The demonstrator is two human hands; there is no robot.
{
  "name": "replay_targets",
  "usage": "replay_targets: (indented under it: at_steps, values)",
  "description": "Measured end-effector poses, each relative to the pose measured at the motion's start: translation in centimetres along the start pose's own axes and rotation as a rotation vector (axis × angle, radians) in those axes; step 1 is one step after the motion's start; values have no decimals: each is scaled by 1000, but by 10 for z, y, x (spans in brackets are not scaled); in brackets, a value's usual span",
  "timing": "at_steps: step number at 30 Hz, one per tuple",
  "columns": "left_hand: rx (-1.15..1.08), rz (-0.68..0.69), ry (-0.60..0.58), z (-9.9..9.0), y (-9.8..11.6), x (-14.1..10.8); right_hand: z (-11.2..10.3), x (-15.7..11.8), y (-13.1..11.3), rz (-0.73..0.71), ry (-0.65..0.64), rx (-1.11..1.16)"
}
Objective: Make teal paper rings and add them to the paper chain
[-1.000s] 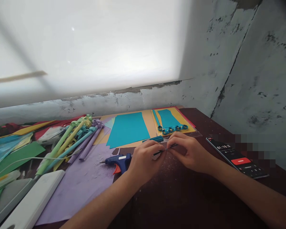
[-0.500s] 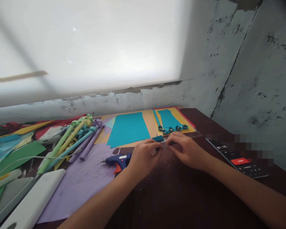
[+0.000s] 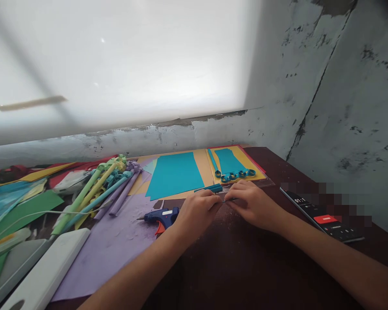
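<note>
My left hand (image 3: 198,213) and my right hand (image 3: 250,202) meet fingertip to fingertip over the dark table. Pinched between them is a thin teal paper strip (image 3: 225,200), mostly hidden by the fingers. Just beyond my left hand lies a bundle of teal strips (image 3: 215,188). Several curled teal paper rings (image 3: 237,175) rest on the yellow sheet (image 3: 257,171) behind my right hand, beside a rolled teal tube (image 3: 212,160). A blue glue gun (image 3: 161,217) with an orange trigger lies left of my left hand.
Large teal sheets (image 3: 174,174) lie at the back. Green, yellow, blue and purple paper rolls (image 3: 93,189) are piled at the left, above a purple sheet (image 3: 110,254) and a white power bank-like block (image 3: 48,269). A phone (image 3: 323,217) lies at the right.
My fingertips have drawn closer around the strip, and my left fingers have shifted slightly right. More of the teal strips behind my left hand shows.
</note>
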State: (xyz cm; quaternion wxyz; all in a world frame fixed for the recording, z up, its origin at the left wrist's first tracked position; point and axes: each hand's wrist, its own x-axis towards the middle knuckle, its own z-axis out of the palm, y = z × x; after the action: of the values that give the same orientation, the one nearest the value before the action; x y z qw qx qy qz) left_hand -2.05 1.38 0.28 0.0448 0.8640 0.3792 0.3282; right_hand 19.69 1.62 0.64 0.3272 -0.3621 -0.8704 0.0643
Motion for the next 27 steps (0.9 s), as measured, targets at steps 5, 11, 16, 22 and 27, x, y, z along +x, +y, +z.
replay_targets:
  at_steps: [5, 11, 16, 22, 27]
  values:
    - [10, -38, -7, 3, -3, -1, 1, 0, 4, 13, 18, 80]
    - [25, -64, 24, 0, -2, -1, -1, 2, 4, 80, 31, 154]
    - [9, -109, 40, -2, -2, -1, 0, 2, 3, 136, 61, 232]
    - [13, -52, 36, -1, -5, -1, 1, 2, 4, 155, 74, 258]
    - [-74, -104, 45, -1, -8, 0, 6, 2, 7, 120, 103, 307]
